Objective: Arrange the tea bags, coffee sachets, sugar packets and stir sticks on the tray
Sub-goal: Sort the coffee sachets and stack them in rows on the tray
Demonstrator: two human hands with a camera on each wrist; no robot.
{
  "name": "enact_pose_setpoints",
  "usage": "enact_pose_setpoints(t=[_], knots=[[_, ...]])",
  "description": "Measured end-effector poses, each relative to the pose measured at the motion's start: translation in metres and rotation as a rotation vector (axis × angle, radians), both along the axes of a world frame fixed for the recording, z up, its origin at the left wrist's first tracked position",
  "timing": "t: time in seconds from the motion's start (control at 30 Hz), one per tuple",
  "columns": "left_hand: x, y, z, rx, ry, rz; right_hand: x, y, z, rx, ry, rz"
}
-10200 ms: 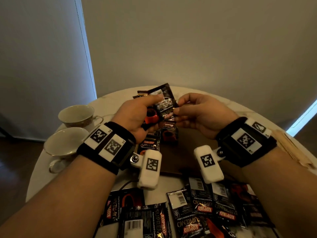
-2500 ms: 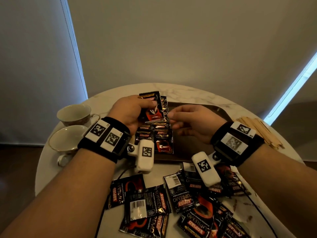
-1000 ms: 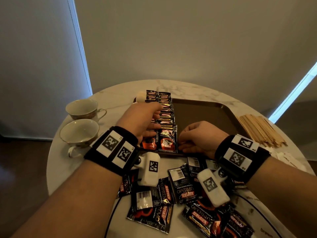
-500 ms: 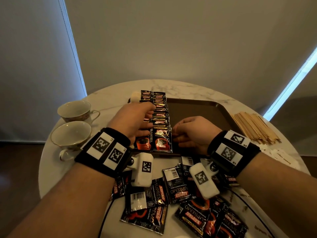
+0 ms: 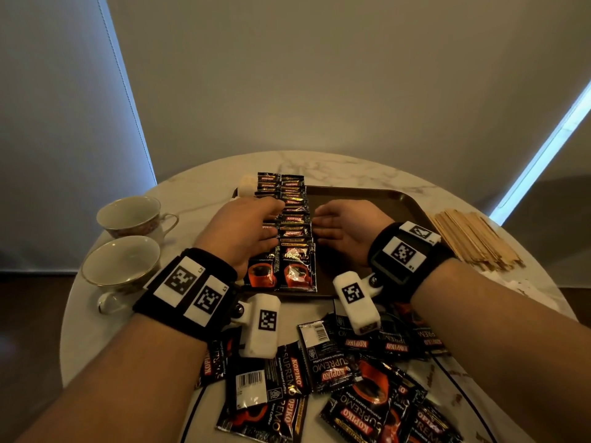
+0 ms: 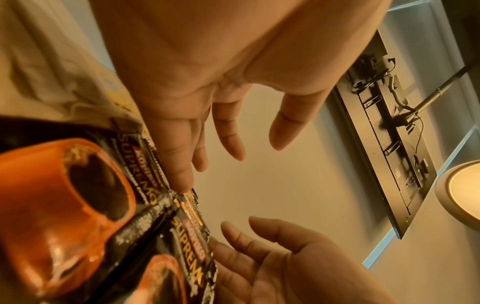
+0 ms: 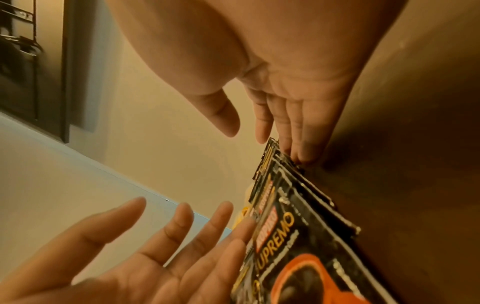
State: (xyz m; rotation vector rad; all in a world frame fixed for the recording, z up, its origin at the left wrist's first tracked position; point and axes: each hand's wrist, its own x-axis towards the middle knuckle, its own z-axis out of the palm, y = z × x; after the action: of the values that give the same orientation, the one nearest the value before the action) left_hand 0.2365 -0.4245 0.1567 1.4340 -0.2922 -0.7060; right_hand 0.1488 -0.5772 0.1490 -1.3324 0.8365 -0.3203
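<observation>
Two overlapping rows of black Kopiko coffee sachets [image 5: 292,238] lie along the left part of the brown tray [image 5: 367,199]. My left hand [image 5: 252,225] lies flat over the left row, its fingers [image 6: 182,181] straight and touching a sachet edge [image 6: 187,197]. With straight fingers [image 7: 301,152], my right hand [image 5: 339,228] presses against the right row's outer edge [image 7: 293,176]. Neither hand holds anything. Wooden stir sticks [image 5: 473,241] are piled on the table right of the tray.
Several loose sachets [image 5: 335,372] are scattered on the round marble table [image 5: 351,167] in front of the tray, under my wrists. Two teacups [image 5: 131,215] [image 5: 121,266] stand at the left. White packets [image 5: 527,289] lie near the right edge. The tray's right part is bare.
The sachets my left hand held above the tray 2.5 s ago now lie in the rows. Since half a second ago both hands have flattened, with fingers straightened alongside the rows.
</observation>
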Motion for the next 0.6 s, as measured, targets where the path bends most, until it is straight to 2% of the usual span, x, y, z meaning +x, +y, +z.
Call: enact_pose_setpoints(t=[0.27, 0.43, 0.5, 0.6], knots=[[0.008, -0.003, -0.005, -0.062, 0.048, 0.013, 0.013, -0.016, 0.005, -0.022, 0.021, -0.011], [0.013, -0.003, -0.005, -0.116, 0.043, 0.067, 0.018, -0.018, 0.012, -0.038, 0.050, 0.046], [0.013, -0.002, -0.003, -0.150, 0.007, 0.122, 0.016, -0.016, 0.018, -0.101, 0.061, 0.028], [0.008, 0.001, 0.002, -0.192, -0.166, 0.203, 0.004, -0.004, 0.033, -0.244, 0.099, 0.067]])
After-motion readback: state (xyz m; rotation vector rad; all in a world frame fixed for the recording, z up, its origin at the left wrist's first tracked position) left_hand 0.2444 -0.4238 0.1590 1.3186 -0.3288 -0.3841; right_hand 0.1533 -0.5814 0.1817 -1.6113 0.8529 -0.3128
